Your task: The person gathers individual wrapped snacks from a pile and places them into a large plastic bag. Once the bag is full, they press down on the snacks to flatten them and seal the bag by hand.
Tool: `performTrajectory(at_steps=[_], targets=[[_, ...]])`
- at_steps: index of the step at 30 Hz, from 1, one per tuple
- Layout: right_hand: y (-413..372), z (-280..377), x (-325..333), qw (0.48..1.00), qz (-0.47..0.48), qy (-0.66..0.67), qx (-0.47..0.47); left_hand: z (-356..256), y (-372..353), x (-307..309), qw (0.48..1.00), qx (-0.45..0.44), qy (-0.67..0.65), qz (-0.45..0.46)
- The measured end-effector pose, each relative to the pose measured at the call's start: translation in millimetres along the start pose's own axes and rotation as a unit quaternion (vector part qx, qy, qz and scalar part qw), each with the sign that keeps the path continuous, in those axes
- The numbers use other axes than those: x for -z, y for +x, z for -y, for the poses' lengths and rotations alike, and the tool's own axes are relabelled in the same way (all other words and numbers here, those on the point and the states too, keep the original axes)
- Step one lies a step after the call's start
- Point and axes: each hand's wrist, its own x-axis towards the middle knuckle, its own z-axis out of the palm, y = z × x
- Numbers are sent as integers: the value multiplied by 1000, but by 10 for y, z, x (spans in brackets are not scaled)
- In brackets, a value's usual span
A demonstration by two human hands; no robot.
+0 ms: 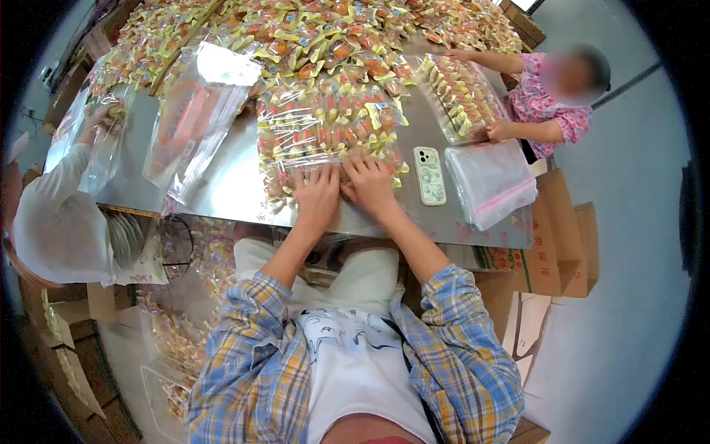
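Note:
In front of me on the metal table lies a clear plastic bag (325,133) filled with rows of small snack packets in yellow and red wrappers. My left hand (318,196) rests on the near end of this bag, fingers stretched forward over the film. Close beside it, my right hand (370,181) presses on the nearest packets with its fingers extended and slightly apart. Loose wrapped packets (333,44) are heaped just beyond the bag. What lies under my palms is hidden.
A phone (430,176) and a stack of clear bags (492,185) lie right of my hands. Bags with red print (188,126) lie left. A person at right handles another filled bag (458,100); another person works at left. Cardboard boxes (543,244) stand below right.

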Motion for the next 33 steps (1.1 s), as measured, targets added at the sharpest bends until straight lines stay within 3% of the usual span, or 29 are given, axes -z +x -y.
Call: performTrajectory(at_steps=[4,6,11,14,18,24,27,30,33], targets=[[-31,-36,160,993,36,110,15,-147,149,102,997,1,-8,73],[-71,-73,216,981,69,182,-1,-154,141,60,998,-15,-26,54],[-239,-145,418,988,64,137,15,-151,149,-40,999,-13,-37,-6],[-363,-216,668,994,70,80,10,-242,153,5,999,-6,1,47],[-552,-336,717,997,75,0,11,-330,146,-114,1000,-3,8,0],[-726,-531,407,997,35,45,-59,-450,142,-91,999,-7,27,21],[-701,-537,408,990,34,122,-58,-490,168,-108,996,-52,72,-5],[-606,-384,566,991,13,123,-54,-544,209,-207,999,6,40,21],[-611,-323,461,991,12,121,-48,-538,266,-127,998,9,37,41]])
